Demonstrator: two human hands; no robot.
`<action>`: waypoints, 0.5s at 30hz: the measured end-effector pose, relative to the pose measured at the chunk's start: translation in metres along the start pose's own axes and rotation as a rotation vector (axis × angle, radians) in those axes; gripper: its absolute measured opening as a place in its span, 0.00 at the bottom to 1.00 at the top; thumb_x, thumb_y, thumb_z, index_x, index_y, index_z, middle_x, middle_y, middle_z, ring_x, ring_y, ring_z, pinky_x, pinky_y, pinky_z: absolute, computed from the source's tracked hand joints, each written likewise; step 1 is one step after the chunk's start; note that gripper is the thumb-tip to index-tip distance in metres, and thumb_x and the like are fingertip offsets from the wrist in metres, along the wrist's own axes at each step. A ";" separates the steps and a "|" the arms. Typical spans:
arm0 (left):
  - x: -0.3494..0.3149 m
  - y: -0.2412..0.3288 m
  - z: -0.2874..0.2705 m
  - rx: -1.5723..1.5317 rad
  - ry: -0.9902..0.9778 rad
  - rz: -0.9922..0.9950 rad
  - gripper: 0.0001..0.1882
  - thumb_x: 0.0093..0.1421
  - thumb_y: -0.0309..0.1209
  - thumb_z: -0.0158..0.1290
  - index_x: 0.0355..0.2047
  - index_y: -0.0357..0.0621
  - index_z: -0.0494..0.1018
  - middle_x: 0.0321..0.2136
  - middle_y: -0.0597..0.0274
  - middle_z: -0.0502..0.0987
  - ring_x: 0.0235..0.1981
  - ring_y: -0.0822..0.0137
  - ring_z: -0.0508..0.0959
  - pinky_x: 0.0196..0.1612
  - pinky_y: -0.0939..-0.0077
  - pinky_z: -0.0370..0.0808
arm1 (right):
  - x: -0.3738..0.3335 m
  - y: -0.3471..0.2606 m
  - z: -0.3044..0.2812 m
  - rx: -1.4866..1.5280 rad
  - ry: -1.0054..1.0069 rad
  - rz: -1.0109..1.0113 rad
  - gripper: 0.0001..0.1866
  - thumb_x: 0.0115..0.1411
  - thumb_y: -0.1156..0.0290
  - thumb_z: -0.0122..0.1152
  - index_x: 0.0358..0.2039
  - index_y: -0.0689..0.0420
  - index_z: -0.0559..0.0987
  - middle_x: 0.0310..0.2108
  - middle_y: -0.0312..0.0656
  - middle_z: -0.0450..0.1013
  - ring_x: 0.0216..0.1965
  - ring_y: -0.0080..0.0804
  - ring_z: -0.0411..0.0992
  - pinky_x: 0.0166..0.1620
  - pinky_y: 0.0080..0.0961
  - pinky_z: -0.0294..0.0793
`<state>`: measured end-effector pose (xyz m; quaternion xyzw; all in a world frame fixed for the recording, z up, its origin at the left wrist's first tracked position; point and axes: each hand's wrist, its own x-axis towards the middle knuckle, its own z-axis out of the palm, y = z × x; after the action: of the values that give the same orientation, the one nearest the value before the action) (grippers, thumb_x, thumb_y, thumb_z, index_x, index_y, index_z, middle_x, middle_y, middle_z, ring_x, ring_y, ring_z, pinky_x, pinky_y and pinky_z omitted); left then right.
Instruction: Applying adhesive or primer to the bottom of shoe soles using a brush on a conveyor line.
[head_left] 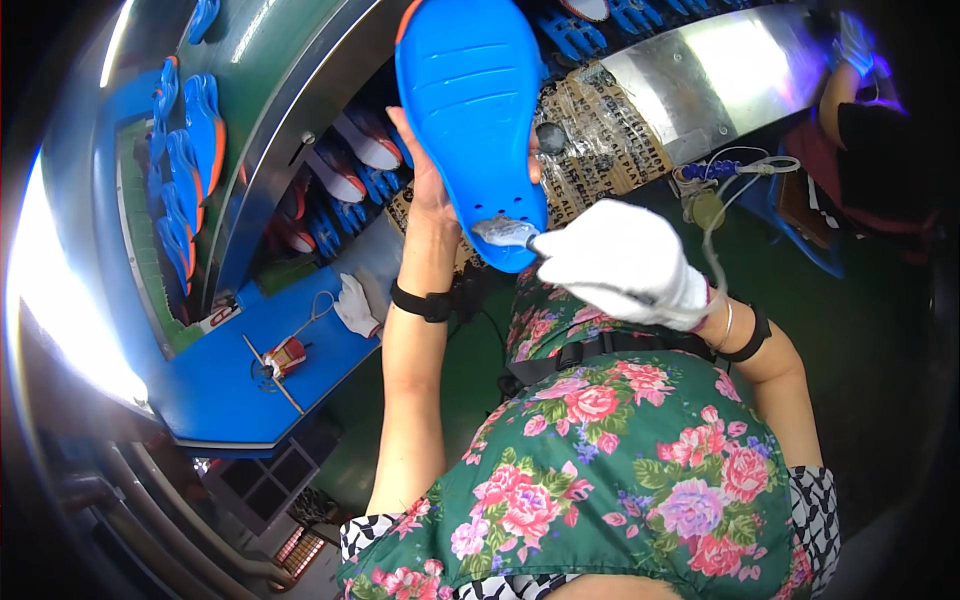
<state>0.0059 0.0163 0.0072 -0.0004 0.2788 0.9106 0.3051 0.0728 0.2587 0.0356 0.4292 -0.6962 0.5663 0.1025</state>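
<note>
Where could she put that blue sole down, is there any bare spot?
The blue bench top has bare room between the white glove lying on it and the small red tool. The rack behind it is crowded with shoes. Her left hand holds the sole; her gloved right hand brushes it.

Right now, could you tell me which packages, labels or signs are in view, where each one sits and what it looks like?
Cardboard sheet: brown with black print, under glossy tape, behind the blue shoe sole held up in the left hand.
Small tag: white with red marks, at the blue workbench back edge, left side.
No screens visible.
</note>
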 end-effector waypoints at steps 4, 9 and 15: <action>0.001 0.002 -0.013 -0.075 -0.031 -0.087 0.67 0.48 0.85 0.32 0.68 0.37 0.57 0.48 0.35 0.77 0.39 0.43 0.83 0.40 0.48 0.84 | 0.002 0.000 -0.003 0.160 -0.157 0.035 0.14 0.52 0.73 0.72 0.41 0.53 0.85 0.40 0.41 0.82 0.35 0.38 0.79 0.38 0.32 0.79; 0.005 0.003 -0.009 0.112 0.097 -0.165 0.66 0.49 0.84 0.32 0.69 0.36 0.57 0.49 0.36 0.77 0.38 0.43 0.82 0.37 0.49 0.82 | 0.009 0.011 -0.008 0.178 -0.106 0.076 0.13 0.49 0.77 0.73 0.37 0.52 0.87 0.39 0.41 0.83 0.34 0.38 0.80 0.38 0.32 0.79; -0.001 -0.006 -0.028 -0.126 0.051 -0.183 0.58 0.58 0.79 0.32 0.68 0.39 0.59 0.52 0.36 0.76 0.42 0.40 0.82 0.47 0.42 0.80 | 0.006 0.013 -0.013 0.569 -0.097 0.444 0.07 0.53 0.77 0.73 0.34 0.58 0.87 0.38 0.43 0.83 0.37 0.35 0.82 0.44 0.30 0.81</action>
<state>0.0051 0.0053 -0.0196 -0.0683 0.2275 0.8943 0.3793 0.0554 0.2671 0.0340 0.3052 -0.5910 0.7248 -0.1795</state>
